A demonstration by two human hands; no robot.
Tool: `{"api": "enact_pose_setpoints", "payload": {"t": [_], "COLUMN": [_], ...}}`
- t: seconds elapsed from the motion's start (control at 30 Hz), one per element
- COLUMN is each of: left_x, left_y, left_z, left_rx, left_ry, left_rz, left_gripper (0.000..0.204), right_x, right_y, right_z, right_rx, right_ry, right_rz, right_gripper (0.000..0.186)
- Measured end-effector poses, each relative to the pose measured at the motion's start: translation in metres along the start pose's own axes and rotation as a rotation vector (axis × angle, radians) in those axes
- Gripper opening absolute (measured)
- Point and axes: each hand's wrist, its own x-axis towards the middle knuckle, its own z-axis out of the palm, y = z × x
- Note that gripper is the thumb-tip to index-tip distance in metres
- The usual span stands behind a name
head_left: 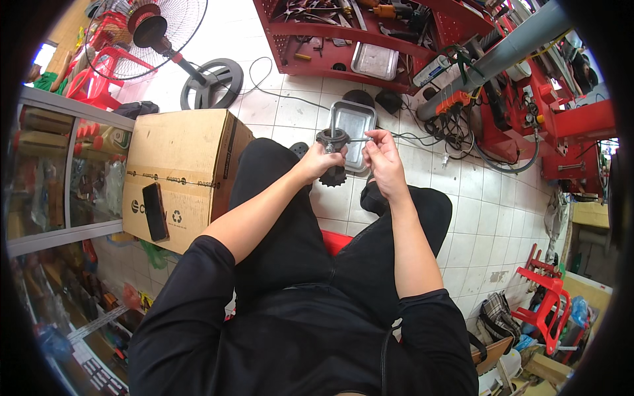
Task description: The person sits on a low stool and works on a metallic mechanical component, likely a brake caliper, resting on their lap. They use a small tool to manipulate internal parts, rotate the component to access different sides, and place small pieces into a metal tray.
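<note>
Between my knees, my left hand (317, 162) is closed around a dark metal machine part (333, 175). The part has a ring-shaped upper end and a toothed, gear-like lower end. From the right, my right hand (387, 162) pinches a thin silver rod-like tool (358, 139), its far end meeting the part near the ring. What kind of tool it is, I cannot make out. A shallow silver metal tray (362, 119) lies on the floor beneath and beyond both hands.
A cardboard box (178, 145) with a black phone (155, 211) on it stands left, beside a glass cabinet (66, 168). A fan base (214, 86) is at far left. Ahead is a red tool cart (317, 33). Cables (456, 125) tangle at right near red machinery.
</note>
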Motion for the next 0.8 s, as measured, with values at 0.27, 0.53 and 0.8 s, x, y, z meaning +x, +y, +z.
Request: {"api": "enact_pose_setpoints", "payload": {"t": [0.27,0.53,0.8], "left_x": [0.0,-0.002,-0.002], "left_y": [-0.005,0.0,0.003], "left_z": [-0.001,0.004,0.007], "left_rx": [-0.029,0.191,0.111], "left_ry": [0.017,0.052,0.017], "left_rz": [-0.022,0.127,0.046], "left_gripper": [0.018,0.021,0.019], "right_x": [0.0,-0.003,0.0], "right_y": [-0.001,-0.011,0.01], "right_z": [0.017,0.004,-0.013], "right_rx": [0.062,-0.041,-0.463], "right_ry": [0.208,0.177,0.147], "right_rz": [0.097,0.361,0.053], "right_gripper": [0.018,0.03,0.024]}}
